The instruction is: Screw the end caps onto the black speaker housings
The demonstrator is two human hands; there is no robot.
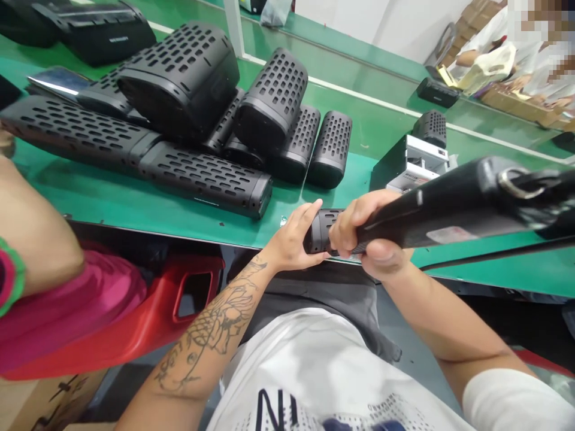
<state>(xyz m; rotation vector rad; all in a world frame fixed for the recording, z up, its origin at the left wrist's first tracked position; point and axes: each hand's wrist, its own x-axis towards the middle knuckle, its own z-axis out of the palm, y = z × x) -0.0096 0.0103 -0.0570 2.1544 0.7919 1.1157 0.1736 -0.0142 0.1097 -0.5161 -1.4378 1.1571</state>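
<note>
A long green-topped workbench (341, 191) crosses the view, with a white stripe along its far section. On it lies a group of black perforated cylindrical speaker housings (269, 102) of several lengths; the longest rests horizontally toward the near edge. To the right of this group stands a white-and-black boxed device (411, 164), with a short black perforated housing (430, 128) behind it. Below the bench edge at lower left is a red plastic crate (193, 305), partly covered by a magenta cloth (67, 311). A co-worker's bare arm (36, 239), with a green-and-pink wristband (9, 276), is just above that cloth.

The person's hands are together at the near edge of the bench. The left hand (291, 236), on a tattooed forearm, has its fingers spread across a short black perforated cylinder (321, 230), held at the bench edge. The right hand (359, 230) is closed around a long black tapered bar (442, 209), with fingers over it and thumb beneath. The bar's near end lies against the cylinder; the exact contact is hidden by the fingers. A metal ring (518, 182) is fitted toward the bar's far end.
</note>
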